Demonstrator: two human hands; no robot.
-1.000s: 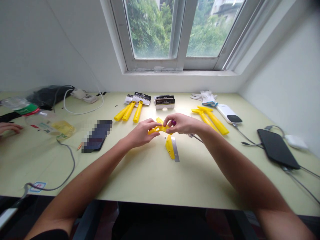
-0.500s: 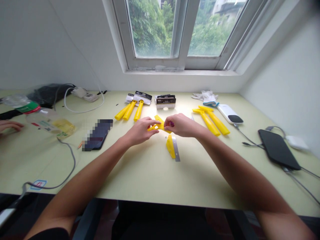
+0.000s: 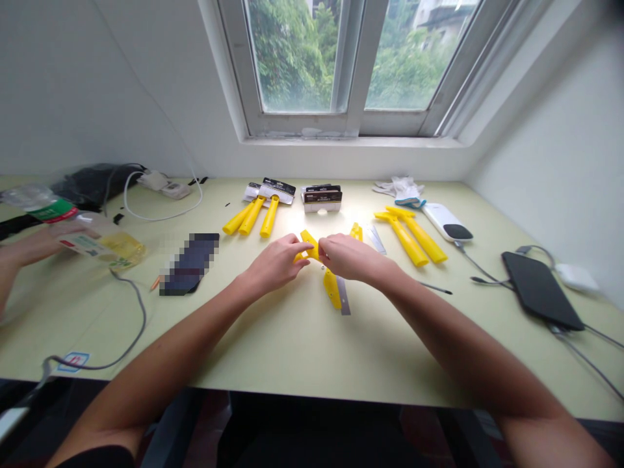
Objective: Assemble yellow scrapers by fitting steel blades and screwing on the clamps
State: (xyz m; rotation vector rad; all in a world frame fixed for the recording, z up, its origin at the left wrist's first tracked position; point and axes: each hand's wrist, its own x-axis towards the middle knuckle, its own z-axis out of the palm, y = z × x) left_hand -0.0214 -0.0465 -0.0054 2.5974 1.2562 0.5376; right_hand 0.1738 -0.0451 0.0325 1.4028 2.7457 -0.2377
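Observation:
My left hand (image 3: 279, 265) is closed around a yellow plastic scraper handle (image 3: 307, 242), with thumb and fingertips pinching it. At the handle's wide end, my right hand (image 3: 348, 255) is closed with its fingertips against the plastic; anything inside those fingers is hidden. Just below my right hand, a yellow scraper head piece (image 3: 332, 290) lies on the table beside a flat grey metal blade (image 3: 345, 299). A small metal nut or screw sits by their top end. Beyond my right hand are another yellow piece (image 3: 357, 231) and another blade (image 3: 376, 239).
Yellow handles (image 3: 413, 235) lie to the right, and others with black-and-white cards (image 3: 275, 191) at the back left. Black boxes (image 3: 322, 199), gloves (image 3: 400, 190), a power bank (image 3: 448, 222) and phones surround the work. At left, another person's hand (image 3: 41, 246) is behind a plastic bottle (image 3: 97, 237).
My right hand has turned and shifted slightly, uncovering the yellow piece and blade behind it. The other person's hand has moved right, behind the bottle. My left hand keeps its hold.

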